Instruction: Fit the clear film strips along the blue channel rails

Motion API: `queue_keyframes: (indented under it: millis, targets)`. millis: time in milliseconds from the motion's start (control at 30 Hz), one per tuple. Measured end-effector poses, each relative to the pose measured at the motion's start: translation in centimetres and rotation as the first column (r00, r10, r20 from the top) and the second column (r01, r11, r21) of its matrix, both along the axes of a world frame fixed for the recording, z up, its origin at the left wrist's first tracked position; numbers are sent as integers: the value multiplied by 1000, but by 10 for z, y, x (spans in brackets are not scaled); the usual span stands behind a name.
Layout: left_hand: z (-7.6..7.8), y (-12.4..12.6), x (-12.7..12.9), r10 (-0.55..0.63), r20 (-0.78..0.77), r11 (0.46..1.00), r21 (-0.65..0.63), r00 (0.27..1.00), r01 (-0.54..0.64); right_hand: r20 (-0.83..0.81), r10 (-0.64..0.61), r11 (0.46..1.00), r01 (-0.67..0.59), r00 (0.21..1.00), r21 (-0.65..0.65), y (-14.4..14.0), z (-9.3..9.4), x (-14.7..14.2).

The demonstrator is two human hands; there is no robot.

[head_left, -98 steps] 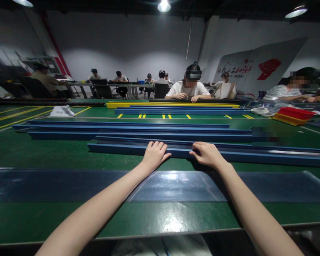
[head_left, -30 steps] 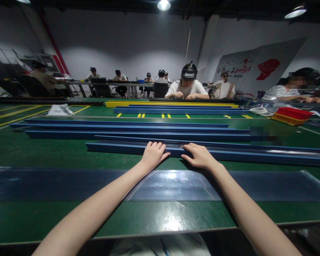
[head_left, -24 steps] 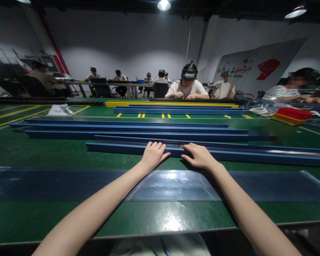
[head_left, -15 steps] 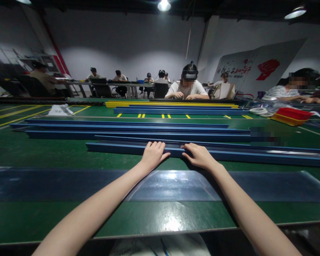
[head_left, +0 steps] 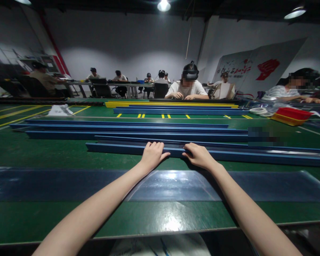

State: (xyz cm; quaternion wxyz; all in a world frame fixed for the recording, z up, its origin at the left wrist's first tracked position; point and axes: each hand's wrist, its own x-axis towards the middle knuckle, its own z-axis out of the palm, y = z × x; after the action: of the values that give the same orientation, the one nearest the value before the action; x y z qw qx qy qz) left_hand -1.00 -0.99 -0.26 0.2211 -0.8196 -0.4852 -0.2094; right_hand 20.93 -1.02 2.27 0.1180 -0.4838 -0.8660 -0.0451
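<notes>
A long blue rail (head_left: 114,148) lies across the green table (head_left: 42,153), running left to right. My left hand (head_left: 153,155) rests on its near edge with fingers curled over the top and thumb along the front face. My right hand (head_left: 200,155) grips the same rail a short way to the right, fingers over its top. A clear strip (head_left: 176,145) seems to lie in the rail's channel between and past my hands. A wide clear plastic sheet (head_left: 176,185) lies flat under my forearms.
Several more blue rails (head_left: 122,129) lie in rows behind, with blue and yellow rails (head_left: 170,105) farther back. A red tray on a yellow one (head_left: 293,115) stands at the right. A person (head_left: 188,87) sits opposite; other people sit at tables beyond.
My right hand has slid a little to the left along the rail since the earliest frame. My left hand has stayed in place.
</notes>
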Motion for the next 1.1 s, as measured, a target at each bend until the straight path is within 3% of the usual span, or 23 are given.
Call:
queue_keyframes:
  millis: [667,1100]
  targets:
    - [2,-1,-1,-71,8,997,-22,997,71,-11,66,998,-65,998,20,-1,0,-2]
    - [1,0,-1,-53,-6,998,-31,999,53,33,59,998,-60,998,31,-1,0,-2]
